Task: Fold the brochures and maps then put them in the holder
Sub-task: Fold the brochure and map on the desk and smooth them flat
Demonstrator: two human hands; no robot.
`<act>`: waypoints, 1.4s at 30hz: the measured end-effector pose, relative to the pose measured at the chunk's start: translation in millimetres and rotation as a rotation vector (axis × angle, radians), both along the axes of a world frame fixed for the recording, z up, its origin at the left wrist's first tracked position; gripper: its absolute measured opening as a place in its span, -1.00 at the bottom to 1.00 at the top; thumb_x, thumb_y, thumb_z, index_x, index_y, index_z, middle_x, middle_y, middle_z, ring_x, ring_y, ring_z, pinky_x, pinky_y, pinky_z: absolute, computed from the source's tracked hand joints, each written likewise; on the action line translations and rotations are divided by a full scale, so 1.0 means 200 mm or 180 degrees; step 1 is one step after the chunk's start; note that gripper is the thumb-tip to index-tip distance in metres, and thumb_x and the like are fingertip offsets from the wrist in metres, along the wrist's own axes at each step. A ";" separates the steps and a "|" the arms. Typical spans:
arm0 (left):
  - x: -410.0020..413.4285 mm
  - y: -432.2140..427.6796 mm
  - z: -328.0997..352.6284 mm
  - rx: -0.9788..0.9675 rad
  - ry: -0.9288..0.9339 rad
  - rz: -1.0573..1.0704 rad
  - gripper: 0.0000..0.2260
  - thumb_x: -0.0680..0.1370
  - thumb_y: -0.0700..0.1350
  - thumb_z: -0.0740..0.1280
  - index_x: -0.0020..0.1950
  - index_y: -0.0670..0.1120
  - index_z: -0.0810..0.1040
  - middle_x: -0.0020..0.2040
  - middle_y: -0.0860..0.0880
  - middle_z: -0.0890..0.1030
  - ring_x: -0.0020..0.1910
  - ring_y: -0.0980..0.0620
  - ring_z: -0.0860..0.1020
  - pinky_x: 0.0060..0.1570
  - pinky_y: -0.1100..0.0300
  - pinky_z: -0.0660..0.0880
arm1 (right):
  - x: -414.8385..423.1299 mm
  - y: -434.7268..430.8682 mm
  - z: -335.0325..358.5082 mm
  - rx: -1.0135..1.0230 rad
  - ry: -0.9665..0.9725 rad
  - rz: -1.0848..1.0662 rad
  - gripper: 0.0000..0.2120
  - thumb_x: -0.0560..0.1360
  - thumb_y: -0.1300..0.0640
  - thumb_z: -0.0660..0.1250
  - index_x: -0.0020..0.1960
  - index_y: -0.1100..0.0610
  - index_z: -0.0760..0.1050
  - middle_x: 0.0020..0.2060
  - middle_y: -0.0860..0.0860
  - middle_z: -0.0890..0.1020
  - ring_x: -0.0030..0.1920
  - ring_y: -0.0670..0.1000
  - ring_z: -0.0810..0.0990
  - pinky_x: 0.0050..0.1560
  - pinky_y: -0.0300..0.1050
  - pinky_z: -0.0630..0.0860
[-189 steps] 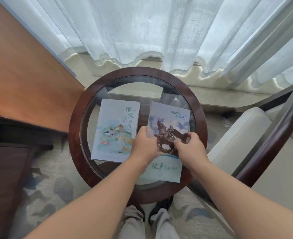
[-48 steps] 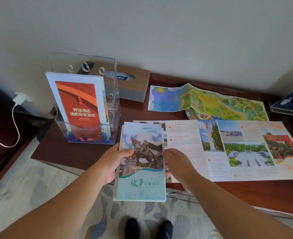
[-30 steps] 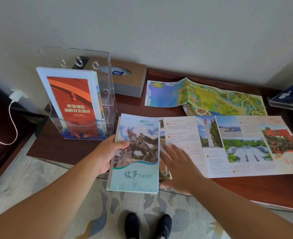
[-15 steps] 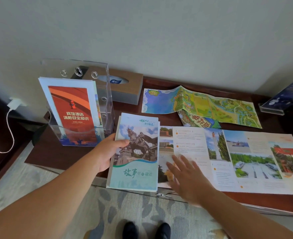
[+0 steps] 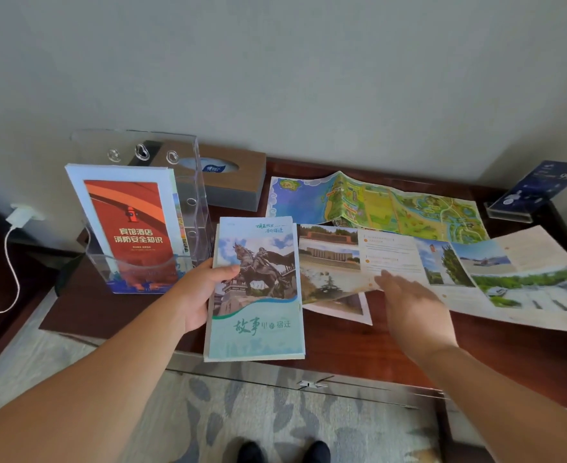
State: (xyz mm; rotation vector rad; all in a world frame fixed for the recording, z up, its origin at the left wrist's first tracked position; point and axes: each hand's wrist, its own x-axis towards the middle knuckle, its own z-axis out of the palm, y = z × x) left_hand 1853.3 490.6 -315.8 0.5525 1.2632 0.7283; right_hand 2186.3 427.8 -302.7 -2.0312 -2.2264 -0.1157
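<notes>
My left hand (image 5: 199, 295) grips the left edge of a stack of folded brochures (image 5: 257, 315) with a horse statue on the top cover, held over the desk's front edge. My right hand (image 5: 412, 305) is flat and open, its fingertips at the lower edge of a long unfolded photo brochure (image 5: 469, 272) that lies spread to the right. An unfolded green and blue map (image 5: 375, 205) lies behind it. A clear acrylic holder (image 5: 188, 182) stands at the left with a red brochure (image 5: 131, 228) in its front pocket.
A brown tissue box (image 5: 228, 182) sits behind the holder against the wall. A dark blue card in a clear stand (image 5: 539, 188) is at the far right. A white charger and cable (image 5: 14, 228) hang at the left. The dark wooden desk (image 5: 359, 345) has a drawer front below.
I carried the folded brochures from the round glass table to this desk. In the last second my right hand slid right along the unfolded brochure, whose left part has lifted slightly.
</notes>
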 end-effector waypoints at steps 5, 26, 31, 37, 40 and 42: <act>-0.01 0.01 0.01 0.0011 -0.0006 -0.0001 -0.73 0.57 -0.16 0.33 0.28 -0.04 0.52 0.09 -0.17 0.69 0.04 -0.24 0.65 0.02 -0.09 0.54 | 0.04 0.04 0.04 0.0019 0.0370 -0.0459 -0.76 0.41 0.42 0.32 0.03 0.23 0.59 -0.31 0.13 0.64 -0.40 0.22 0.56 -0.44 -0.03 0.48; 0.20 0.12 -0.09 -0.0171 0.0715 -0.0503 -0.83 0.55 -0.14 0.38 0.14 -0.07 0.57 -0.06 -0.11 0.73 -0.08 -0.17 0.70 0.01 -0.07 0.57 | -0.04 0.02 0.27 0.0778 0.1484 -0.0768 -0.81 0.54 0.35 0.25 0.13 0.25 0.54 -0.40 -0.06 0.46 -0.50 -0.06 0.32 -0.49 -0.32 0.14; 0.24 0.13 -0.10 -0.0174 0.1217 -0.0509 -0.82 0.54 -0.13 0.40 0.13 -0.10 0.58 -0.04 -0.11 0.70 -0.11 -0.11 0.67 -0.21 0.10 0.50 | -0.06 0.00 0.25 0.0749 0.1511 -0.0680 -0.79 0.54 0.34 0.26 0.16 0.24 0.54 -0.34 0.07 0.60 -0.45 -0.03 0.38 -0.47 -0.34 0.16; 0.28 0.09 -0.05 0.0572 0.3657 -0.1186 -0.62 0.50 0.04 0.38 0.18 -0.17 0.43 0.05 -0.12 0.55 0.02 -0.11 0.57 -0.13 0.06 0.46 | -0.10 0.00 0.24 0.0676 0.1544 -0.0649 -0.78 0.55 0.32 0.25 0.17 0.22 0.54 -0.35 0.01 0.57 -0.47 0.00 0.42 -0.45 -0.20 0.25; 0.29 0.10 0.03 0.1117 0.3760 -0.1005 -0.70 0.53 0.01 0.36 0.13 -0.12 0.38 0.10 -0.16 0.48 0.08 -0.18 0.52 -0.01 -0.01 0.48 | -0.12 -0.02 0.24 0.0793 0.1492 -0.0539 -0.78 0.52 0.37 0.30 0.14 0.26 0.56 -0.32 0.10 0.64 -0.49 0.01 0.45 -0.44 -0.26 0.22; 0.31 0.12 0.13 0.0930 0.2563 -0.0569 -0.78 0.56 0.02 0.33 0.06 -0.12 0.45 0.01 -0.16 0.57 -0.11 -0.12 0.59 -0.11 0.06 0.50 | -0.13 -0.02 0.25 0.0857 0.1446 -0.0501 -0.79 0.50 0.38 0.32 0.12 0.27 0.57 -0.29 0.12 0.66 -0.48 0.11 0.55 -0.43 -0.22 0.26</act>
